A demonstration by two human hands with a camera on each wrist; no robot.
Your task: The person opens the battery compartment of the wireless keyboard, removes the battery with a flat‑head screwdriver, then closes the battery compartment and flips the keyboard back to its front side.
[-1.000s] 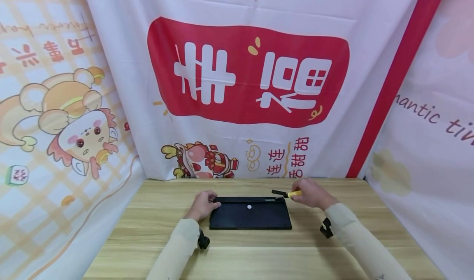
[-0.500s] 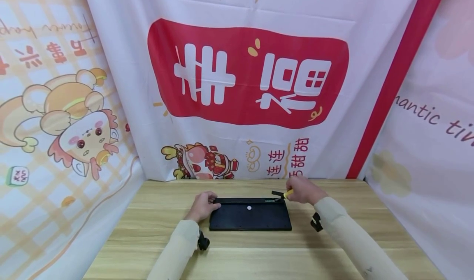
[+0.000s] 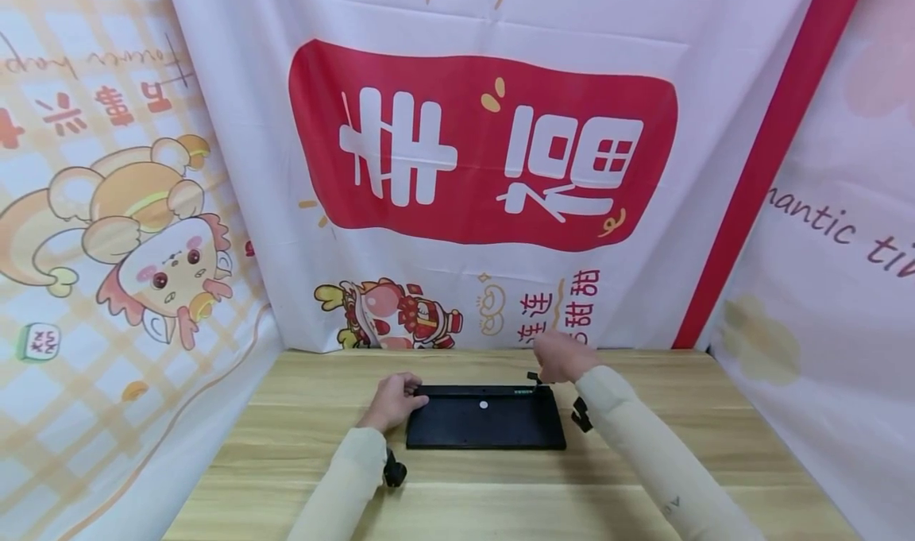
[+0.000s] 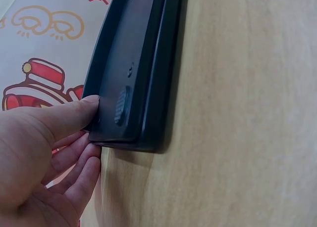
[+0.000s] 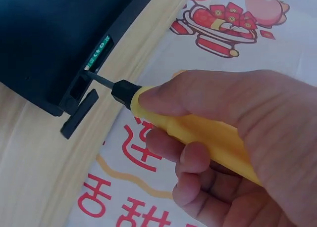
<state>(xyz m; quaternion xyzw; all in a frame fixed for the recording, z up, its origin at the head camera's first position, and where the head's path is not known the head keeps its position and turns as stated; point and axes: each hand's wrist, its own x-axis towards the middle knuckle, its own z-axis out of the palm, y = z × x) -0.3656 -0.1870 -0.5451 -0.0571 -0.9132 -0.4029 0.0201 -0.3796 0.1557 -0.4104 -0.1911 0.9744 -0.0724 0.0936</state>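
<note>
A black keyboard (image 3: 486,426) lies with its underside up on the wooden table. My left hand (image 3: 391,402) pinches its far left corner, thumb (image 4: 81,113) on top and fingers at the outer edge. In the right wrist view, my right hand (image 5: 277,123) grips a yellow-handled screwdriver (image 5: 213,138) with a black collar. The shaft points into the uncovered battery compartment, its tip right at the end of a green battery (image 5: 100,50). Beside that compartment, at the keyboard's far edge, is a small black battery cover (image 5: 79,114).
The wooden table (image 3: 343,501) ends at a white hanging cloth (image 3: 286,303) printed with red and cartoon figures. Patterned cloths also hang on the left and right. A black wrist camera (image 3: 395,469) sits at the left cuff and another (image 3: 581,415) at the right.
My right hand has moved left and tipped over the compartment with the screwdriver, whose handle is now hidden in the head view. The left hand and the keyboard stay in place.
</note>
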